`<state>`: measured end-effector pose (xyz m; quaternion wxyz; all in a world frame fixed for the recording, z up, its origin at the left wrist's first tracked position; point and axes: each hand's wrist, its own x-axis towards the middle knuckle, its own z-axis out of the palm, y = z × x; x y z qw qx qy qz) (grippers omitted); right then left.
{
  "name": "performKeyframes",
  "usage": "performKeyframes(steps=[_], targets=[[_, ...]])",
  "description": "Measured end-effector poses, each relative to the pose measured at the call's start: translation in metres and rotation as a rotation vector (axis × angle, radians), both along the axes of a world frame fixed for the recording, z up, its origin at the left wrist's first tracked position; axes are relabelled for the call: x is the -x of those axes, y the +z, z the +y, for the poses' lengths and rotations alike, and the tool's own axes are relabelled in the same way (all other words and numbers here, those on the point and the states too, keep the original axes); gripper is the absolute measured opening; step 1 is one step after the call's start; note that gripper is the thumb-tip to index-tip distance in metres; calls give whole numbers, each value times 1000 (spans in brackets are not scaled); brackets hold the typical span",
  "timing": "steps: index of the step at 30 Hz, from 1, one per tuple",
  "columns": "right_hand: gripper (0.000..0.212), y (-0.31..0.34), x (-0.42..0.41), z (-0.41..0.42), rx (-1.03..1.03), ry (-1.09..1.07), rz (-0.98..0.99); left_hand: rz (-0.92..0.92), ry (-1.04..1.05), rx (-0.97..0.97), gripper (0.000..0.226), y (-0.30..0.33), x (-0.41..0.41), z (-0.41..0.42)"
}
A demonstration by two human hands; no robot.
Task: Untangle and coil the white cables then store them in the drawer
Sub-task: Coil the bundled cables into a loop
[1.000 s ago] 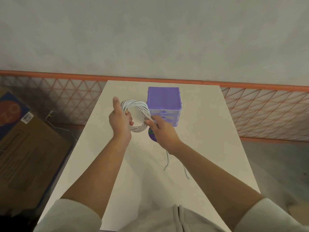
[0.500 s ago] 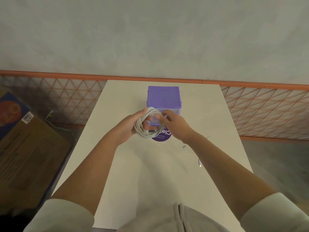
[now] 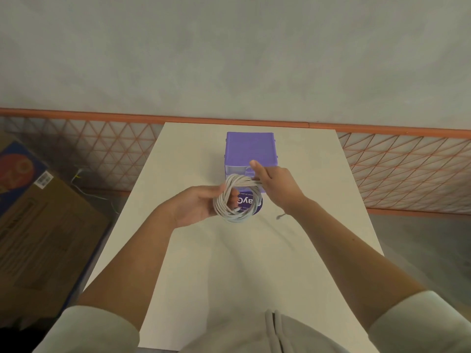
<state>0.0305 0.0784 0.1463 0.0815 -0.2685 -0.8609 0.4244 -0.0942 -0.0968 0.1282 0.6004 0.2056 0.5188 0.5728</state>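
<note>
The person's left hand (image 3: 197,207) is turned palm up above the middle of a white table (image 3: 193,154), its fingers curled through the centre of a coiled white cable (image 3: 235,198) so that the loops hang around them. The right hand (image 3: 276,186) comes in from the other side and pinches the far upper edge of the same coil, thumb raised and the remaining fingers bent around the strands. The coil is a neat ring of many turns, held in the air just above the tabletop between the two hands. A short loose end of cable (image 3: 280,216) shows below the right wrist; whether it touches the table is unclear. Directly under the coil lies a round purple sticker (image 3: 252,203) with white lettering, partly hidden by the loops. Just behind the hands stands a small purple drawer unit (image 3: 249,149) with clear drawer fronts, near the table's far edge. Both forearms are bare, with pale sleeves pushed up near the elbows. On the floor to the left sits a cardboard box (image 3: 38,225), and an orange lattice fence (image 3: 407,171) runs along the grey wall.
</note>
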Motion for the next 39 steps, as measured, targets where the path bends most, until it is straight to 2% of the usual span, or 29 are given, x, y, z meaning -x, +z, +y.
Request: performKeyframes(steps=[4, 6, 11, 15, 17, 19, 22, 25, 28, 30, 31, 34, 39], targets=[[71, 5, 4, 0, -158, -13, 20, -46, -146, 47, 70, 7, 1, -3], [64, 9, 5, -5, -247, 52, 16, 0, -191, 101, 60, 16, 0, 0], [51, 10, 12, -16, -480, 255, -56, 349, -297, 292, 29, 35, -7, 14], [43, 10, 7, -19, -263, 195, 101, 509, -347, 340, 10, 38, -8, 19], [28, 10, 4, -19, -143, 246, 131, 554, -321, 346, 4, 35, -7, 19], [27, 6, 4, -15, -132, 270, 121, 543, -263, 335, 8, 33, -6, 19], [33, -8, 10, 2, -256, 208, 42, 476, -149, 307, 16, 34, -1, 17], [23, -22, 10, 17, -440, 168, -80, 597, -65, 325, 48, 31, 4, 14], [26, -33, 8, 21, -481, 149, -120, 670, 27, 248, 63, 27, 3, 13], [25, -39, 6, 18, -420, 134, -114, 662, 90, 180, 62, 26, 1, 15], [23, -41, 6, 17, -318, 103, -95, 655, 124, 149, 59, 26, -1, 16], [29, -47, 10, 9, 149, -91, -21, 589, 239, 84, 49, 24, -5, 21], [50, -59, 13, 1, 402, -161, 13, 512, 331, 79, 42, 20, -8, 22]])
